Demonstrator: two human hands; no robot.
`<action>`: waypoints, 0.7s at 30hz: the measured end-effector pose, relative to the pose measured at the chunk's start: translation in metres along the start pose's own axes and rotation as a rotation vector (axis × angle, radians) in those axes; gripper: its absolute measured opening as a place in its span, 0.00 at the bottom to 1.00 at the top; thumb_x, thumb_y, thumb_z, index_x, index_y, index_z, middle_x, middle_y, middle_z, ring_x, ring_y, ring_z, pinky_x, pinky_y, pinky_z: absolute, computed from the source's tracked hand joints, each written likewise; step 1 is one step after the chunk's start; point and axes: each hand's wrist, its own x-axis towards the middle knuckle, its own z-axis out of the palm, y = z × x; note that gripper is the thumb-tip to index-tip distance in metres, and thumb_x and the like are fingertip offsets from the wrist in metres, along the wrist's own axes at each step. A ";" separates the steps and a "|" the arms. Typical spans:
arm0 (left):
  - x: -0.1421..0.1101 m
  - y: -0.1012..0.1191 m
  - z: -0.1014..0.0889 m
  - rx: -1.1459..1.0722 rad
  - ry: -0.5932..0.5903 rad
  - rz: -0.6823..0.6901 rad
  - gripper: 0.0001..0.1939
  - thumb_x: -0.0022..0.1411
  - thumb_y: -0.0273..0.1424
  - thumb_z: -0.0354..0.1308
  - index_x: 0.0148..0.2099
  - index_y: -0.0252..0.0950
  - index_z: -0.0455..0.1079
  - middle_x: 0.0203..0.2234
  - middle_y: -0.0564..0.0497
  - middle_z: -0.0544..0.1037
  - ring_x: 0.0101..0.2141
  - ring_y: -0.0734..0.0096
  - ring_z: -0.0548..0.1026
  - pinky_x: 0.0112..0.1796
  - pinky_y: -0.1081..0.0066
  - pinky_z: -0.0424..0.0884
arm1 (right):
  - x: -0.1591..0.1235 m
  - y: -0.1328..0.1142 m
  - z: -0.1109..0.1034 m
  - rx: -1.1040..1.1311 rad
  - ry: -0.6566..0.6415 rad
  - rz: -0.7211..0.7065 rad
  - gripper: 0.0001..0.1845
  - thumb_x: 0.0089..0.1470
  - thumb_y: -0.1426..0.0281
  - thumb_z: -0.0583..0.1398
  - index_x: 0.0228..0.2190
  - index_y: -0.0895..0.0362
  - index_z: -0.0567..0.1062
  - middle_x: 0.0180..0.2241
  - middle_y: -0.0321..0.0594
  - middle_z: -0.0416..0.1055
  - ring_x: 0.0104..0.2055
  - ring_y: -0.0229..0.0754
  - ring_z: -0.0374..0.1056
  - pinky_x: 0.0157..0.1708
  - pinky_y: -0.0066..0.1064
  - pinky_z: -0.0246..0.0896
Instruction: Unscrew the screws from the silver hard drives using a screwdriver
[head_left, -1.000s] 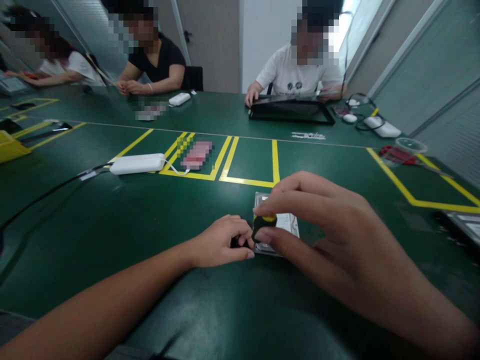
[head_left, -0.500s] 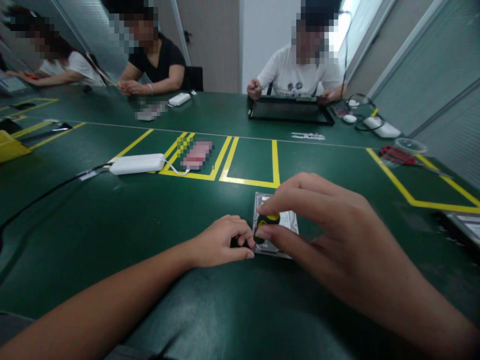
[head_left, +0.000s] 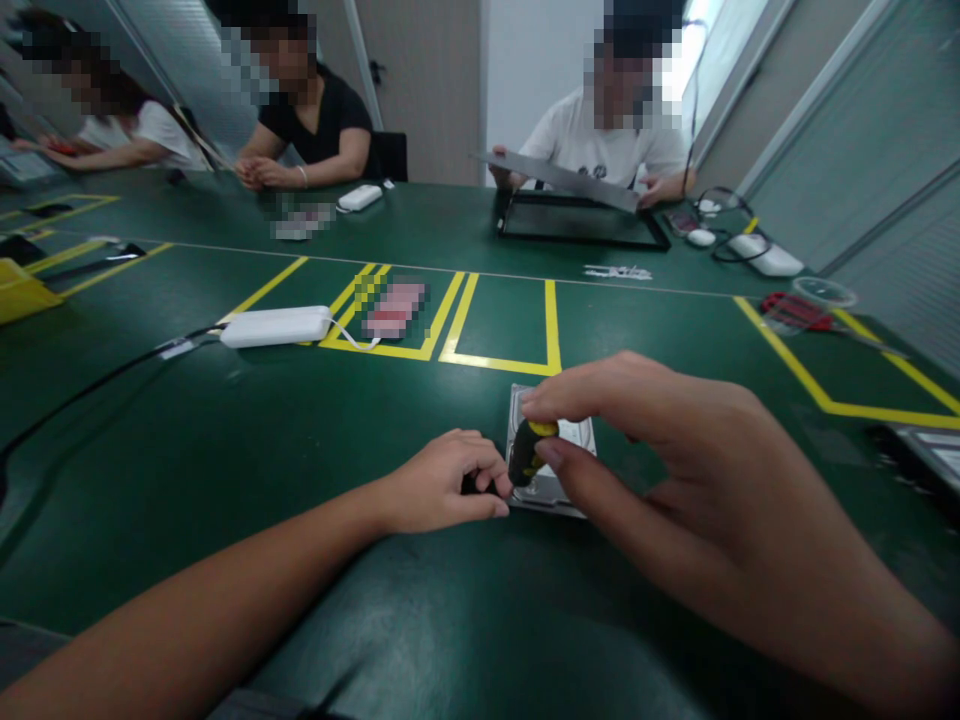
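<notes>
A hard drive (head_left: 574,432) lies flat on the green table, partly covered by my hands. My right hand (head_left: 675,470) pinches the black-and-yellow handle of a screwdriver (head_left: 531,455) between thumb and fingers. It stands tilted over the drive's left part, and its tip is hidden. My left hand (head_left: 446,485) rests on the table with curled fingers against the drive's left edge, close to the lower end of the handle. A dark gap shows under those fingers.
A white power bank (head_left: 276,327) with cables and a pinkish phone (head_left: 397,308) lie beyond my left hand. Yellow tape (head_left: 499,362) marks the table (head_left: 360,610). Another drive-like device (head_left: 930,455) sits far right. Across the table, a person holds a grey panel (head_left: 562,178) above a black frame (head_left: 585,238).
My right thumb and fingers have shifted slightly right on the screwdriver handle, showing more of it. My left hand stays put. The person opposite has raised a grey panel.
</notes>
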 end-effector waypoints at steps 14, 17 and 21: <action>0.002 0.004 -0.002 0.030 -0.005 0.045 0.07 0.61 0.34 0.62 0.35 0.36 0.71 0.26 0.57 0.67 0.31 0.73 0.67 0.36 0.71 0.62 | 0.001 0.000 0.002 0.028 0.006 -0.045 0.10 0.60 0.76 0.56 0.40 0.57 0.76 0.37 0.39 0.74 0.38 0.37 0.68 0.37 0.29 0.62; 0.002 0.003 -0.002 0.035 0.008 0.048 0.08 0.61 0.34 0.62 0.34 0.36 0.70 0.26 0.57 0.66 0.31 0.74 0.67 0.36 0.72 0.61 | 0.002 0.001 0.003 0.013 0.010 -0.018 0.10 0.60 0.74 0.57 0.42 0.55 0.75 0.37 0.38 0.73 0.37 0.37 0.67 0.35 0.28 0.62; 0.001 0.003 -0.001 0.066 0.018 0.054 0.09 0.62 0.36 0.61 0.34 0.36 0.69 0.26 0.57 0.66 0.31 0.74 0.67 0.36 0.71 0.60 | 0.002 0.001 0.005 0.026 0.009 0.008 0.07 0.59 0.73 0.57 0.38 0.56 0.76 0.37 0.39 0.72 0.37 0.37 0.67 0.35 0.28 0.62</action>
